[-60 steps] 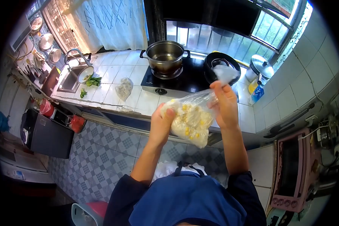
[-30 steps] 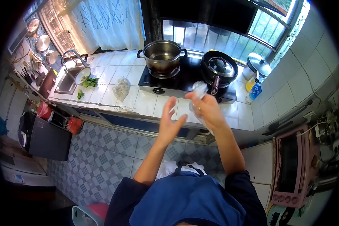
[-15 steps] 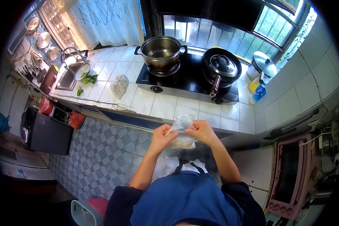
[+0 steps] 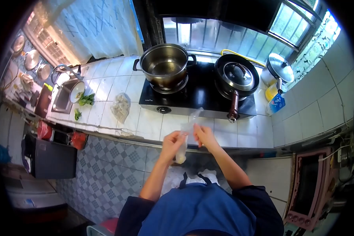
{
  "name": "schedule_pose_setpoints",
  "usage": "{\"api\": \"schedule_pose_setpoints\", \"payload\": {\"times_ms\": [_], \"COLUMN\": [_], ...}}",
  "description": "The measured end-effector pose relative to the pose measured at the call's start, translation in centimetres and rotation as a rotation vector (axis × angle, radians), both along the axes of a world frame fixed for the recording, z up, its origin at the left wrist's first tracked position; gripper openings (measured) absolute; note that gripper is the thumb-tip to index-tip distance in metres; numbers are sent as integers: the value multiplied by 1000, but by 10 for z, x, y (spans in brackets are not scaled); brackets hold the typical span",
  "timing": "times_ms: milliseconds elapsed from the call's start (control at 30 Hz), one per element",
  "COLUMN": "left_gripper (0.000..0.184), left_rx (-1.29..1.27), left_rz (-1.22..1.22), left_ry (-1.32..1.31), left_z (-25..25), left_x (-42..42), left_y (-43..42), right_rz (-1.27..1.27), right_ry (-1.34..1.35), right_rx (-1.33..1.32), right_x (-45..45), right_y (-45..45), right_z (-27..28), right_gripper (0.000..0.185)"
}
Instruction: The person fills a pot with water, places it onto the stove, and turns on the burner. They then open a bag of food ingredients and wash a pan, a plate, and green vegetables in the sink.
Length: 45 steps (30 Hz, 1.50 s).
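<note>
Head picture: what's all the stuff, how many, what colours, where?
Counter: 1, white tiled, centre
Stove: 1, black, on counter
Big pot: 1, silvery, stove's left
Pan: 1, black, stove's right
Lid: 1, clear, on pan
Held bag: 1, clear, centre
Other bag: 1, cloudy, on counter
Sink: 1, silvery, left
Dish: 1, white, sink's edge
Greens: 2, green, near sink
Lidded pot: 1, silvery, right
Packet: 1, blue, right
Oven: 1, pink, far right
Curtain: 1, pale, upper left
Floor: 1, grey, below
Sleeves: 2, dark, bottom
Left hand: 1, bare, gripping held bag
Right hand: 1, bare, at held bag
</note>
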<state>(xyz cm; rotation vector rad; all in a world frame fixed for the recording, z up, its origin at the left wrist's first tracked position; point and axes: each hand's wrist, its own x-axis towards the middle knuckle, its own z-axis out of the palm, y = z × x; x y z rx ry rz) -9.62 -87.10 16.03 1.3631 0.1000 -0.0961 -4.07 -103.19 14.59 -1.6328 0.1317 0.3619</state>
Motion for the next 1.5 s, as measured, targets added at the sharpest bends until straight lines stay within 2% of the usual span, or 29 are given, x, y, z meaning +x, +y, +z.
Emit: {"api": "schedule_pose_setpoints", "payload": {"times_ms": [33, 100, 167, 233, 300, 333, 367, 433, 467, 500, 533, 567, 633, 700, 733, 767, 833, 900, 967, 1033, 1100, 1133, 1233, 1267, 1300, 1367, 1433, 1467, 1500], "left_gripper": [15, 11, 9, 11, 13, 12, 12, 9, 7, 5, 2, 2, 1, 4, 5, 6, 7, 11, 11, 12, 7, 8, 8, 8, 9, 9, 13, 14, 14], "left_rx": [10, 56, 59, 157, 104, 117, 130, 44, -117, -276, -481, -483, -767, -798, -756, -714, -693, -633, -611, -585, -636, -635, -636, -635, -652, -668, -475, -283, -283], "left_rz": [-53, -152, -200, -155, -213, -228, -242, -292, -274, -251, -189, -190, -55, -39, -19, -1, -1, -65, -98, -136, -16, -17, -43, -42, -55, -78, -303, -372, -378], "left_ry": [-34, -98, -58, -62, 28, 46, 68, 154, 253, 349, 444, 447, 544, 557, 604, 649, 669, 629, 661, 698, 713, 694, 691, 690, 705, 725, 763, 771, 774], "left_z": [-8, -24, -38, -53, -55, -61, -66, -76, -73, -72, -77, -77, -74, -85, -89, -90, -90, -96, -100, -97, -82, -79, -87, -86, -86, -87, -87, -85, -82], "left_x": [10, 23, 36, 45, 53, 56, 58, 59, 59, 61, 62, 65, 75, 82, 84, 87, 88, 86, 83, 84, 94, 98, 97, 96, 95, 91, 87, 83, 80], "left_y": [3, 11, 30, 51, 74, 85, 93, 103, 105, 105, 105, 103, 95, 86, 82, 79, 78, 83, 86, 89, 89, 91, 88, 88, 89, 93, 98, 95, 91], "right_rz": [176, 148, -110, -182, -638, -604, -627, -921, -952, -963, -746, -524, -412, -314, -225, -227, -176, -217, -489, -487, -162, 56, 166, 102, 99, -161, -251, -334, -417], "right_ry": [352, 392, 124, 204, 368, 353, 360, 620, 627, 624, 500, 377, 366, 241, 81, 78, -185, -132, 60, 157, 265, 89, 112, 44, 44, -118, -154, -252, -348], "right_rx": [142, 277, 385, 388, 629, 697, 692, 949, 920, 919, 962, 992, 986, 104, 55, 56, -366, -388, -80, 13, 58, -29, -215, -360, -358, -792, -813, -817, -816], "right_x": [3, 7, 14, 19, 22, 24, 24, 24, 21, 17, 10, 3, -2, -3, -9, -6, 0, 8, 15, 18, 15, 11, 9, 10, 11, 12, 19, 22, 23], "right_y": [8, 27, 49, 56, 61, 51, 49, 46, 46, 44, 42, 43, 63, 96, 92, 88, 78, 70, 68, 72, 76, 73, 65, 64, 65, 65, 72, 76, 82], "right_z": [-1, -25, -47, -52, -57, -89, -88, -88, -88, -96, -108, -116, -90, -43, -76, -81, -90, -87, -100, -76, -55, -66, -78, -72, -71, -66, -59, -60, -63], "right_gripper": [23, 23, 21, 18, 15, 16, 16, 15, 19, 19, 21, 22, 20, 24, 28, 28, 22, 23, 17, 18, 18, 17, 16, 16, 16, 24, 22, 21, 20]}}
